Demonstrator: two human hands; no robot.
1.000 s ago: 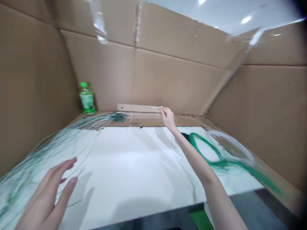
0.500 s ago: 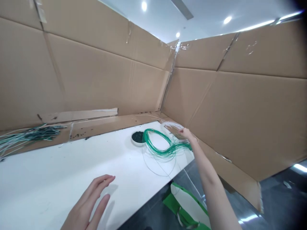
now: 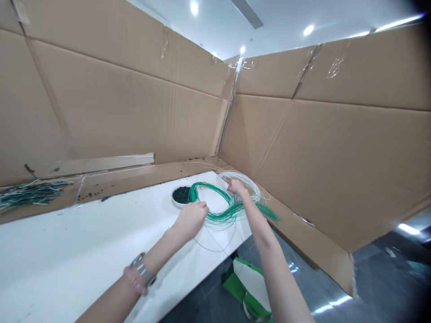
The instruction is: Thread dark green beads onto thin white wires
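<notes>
A loose coil of green wire [image 3: 215,218] lies at the far end of the white tabletop, with thin stray strands around it. Over its near-left side is my left hand [image 3: 191,219], fingers drawn together; whether a strand is between them is hidden. My right hand [image 3: 237,186] is closed where the green coil meets a coil of white wire [image 3: 252,183] behind it. What its fingers grip cannot be made out. Just left of the green coil sits a white bowl [image 3: 178,205] filled with small dark green pieces.
Tall cardboard walls [image 3: 141,107] enclose the table [image 3: 101,242] at the back and right. A bundle of green and white wire pieces [image 3: 33,194] lies at the far left. Below the table's right edge stands a green and white bag [image 3: 247,287].
My left hand has reached forward and right to the green coil, and its fingers have closed. My right hand has shifted left, toward the green coil. The view has turned slightly right.
</notes>
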